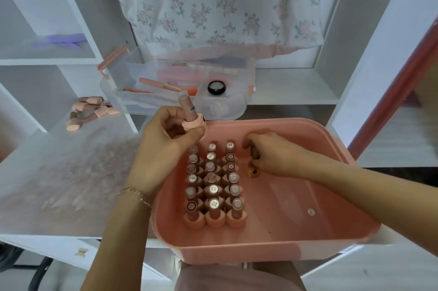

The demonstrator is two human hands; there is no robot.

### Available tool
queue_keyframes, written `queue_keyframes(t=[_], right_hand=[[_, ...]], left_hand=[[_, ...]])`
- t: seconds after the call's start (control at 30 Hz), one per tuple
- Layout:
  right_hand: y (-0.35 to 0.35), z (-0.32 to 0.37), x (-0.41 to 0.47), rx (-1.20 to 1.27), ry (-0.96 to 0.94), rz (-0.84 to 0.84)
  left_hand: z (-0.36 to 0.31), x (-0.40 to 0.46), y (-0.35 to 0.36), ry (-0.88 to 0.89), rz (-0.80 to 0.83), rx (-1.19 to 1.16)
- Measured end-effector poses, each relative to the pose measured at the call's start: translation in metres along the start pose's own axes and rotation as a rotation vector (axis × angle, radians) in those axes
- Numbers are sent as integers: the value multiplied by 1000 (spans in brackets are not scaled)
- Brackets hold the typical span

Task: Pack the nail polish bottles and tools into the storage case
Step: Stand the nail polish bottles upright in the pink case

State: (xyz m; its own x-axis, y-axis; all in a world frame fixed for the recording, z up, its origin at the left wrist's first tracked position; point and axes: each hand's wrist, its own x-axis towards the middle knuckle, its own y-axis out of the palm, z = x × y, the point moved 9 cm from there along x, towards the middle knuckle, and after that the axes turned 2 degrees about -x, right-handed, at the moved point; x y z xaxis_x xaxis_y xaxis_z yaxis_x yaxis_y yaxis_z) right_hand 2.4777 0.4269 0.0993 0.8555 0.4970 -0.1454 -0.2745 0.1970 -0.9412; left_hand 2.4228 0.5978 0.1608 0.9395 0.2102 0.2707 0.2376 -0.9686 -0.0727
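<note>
Two hands | left grip (166, 141) holds pink bottle (189, 110) | right grip (270, 153) pinches dark bottle (254, 167) in case (331, 226)

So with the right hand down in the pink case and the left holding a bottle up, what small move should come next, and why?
Probably the right hand should stand its small dark-capped bottle upright beside the three rows of bottles and let go. It grips that bottle low in the pink case, where bare floor remains, and the left hand holds another bottle above the rim.
</note>
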Motion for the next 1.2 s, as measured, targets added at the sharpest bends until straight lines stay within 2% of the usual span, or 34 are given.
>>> queue_keyframes(t=[0.13, 0.27, 0.57, 0.93, 1.2], right_hand=[[6, -5, -6, 77, 7, 61], [10, -8, -11, 53, 7, 97], [20, -26, -9, 54, 157, 100], [25, -33, -6, 284, 227, -63], [25, -34, -2, 285, 238, -120]], left_hand=[[2, -2, 3, 18, 21, 101], [5, -5, 6, 20, 47, 191], [5, -5, 10, 41, 112, 238], [4, -5, 12, 59, 131, 245], [3, -5, 11, 70, 134, 255]])
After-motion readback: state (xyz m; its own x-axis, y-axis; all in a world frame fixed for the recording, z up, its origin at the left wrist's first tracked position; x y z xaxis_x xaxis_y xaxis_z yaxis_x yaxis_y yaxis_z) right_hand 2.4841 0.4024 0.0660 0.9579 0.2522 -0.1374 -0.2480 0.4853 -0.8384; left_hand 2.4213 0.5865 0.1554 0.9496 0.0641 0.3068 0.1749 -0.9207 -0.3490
